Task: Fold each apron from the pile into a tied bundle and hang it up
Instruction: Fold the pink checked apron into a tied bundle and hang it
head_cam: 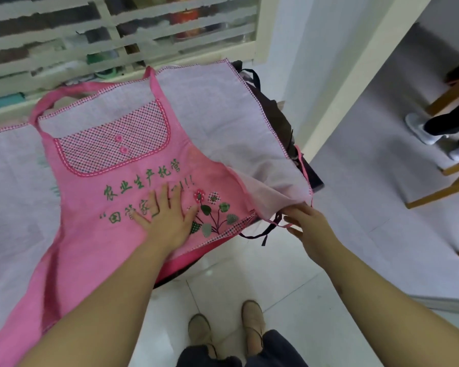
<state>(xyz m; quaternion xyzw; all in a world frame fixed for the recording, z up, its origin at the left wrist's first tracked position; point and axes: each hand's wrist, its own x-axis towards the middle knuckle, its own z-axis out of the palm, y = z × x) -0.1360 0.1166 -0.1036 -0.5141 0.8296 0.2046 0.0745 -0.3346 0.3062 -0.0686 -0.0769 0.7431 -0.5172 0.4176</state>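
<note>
Head view — our left hand (167,221) presses flat on the apron (101,250); at the table's (317,181) right corner its tie (288,226) touches our right hand (306,226) — grip unclear.

1 head-worn wide-angle camera looks steeply down, close above the apron (88,234).
</note>
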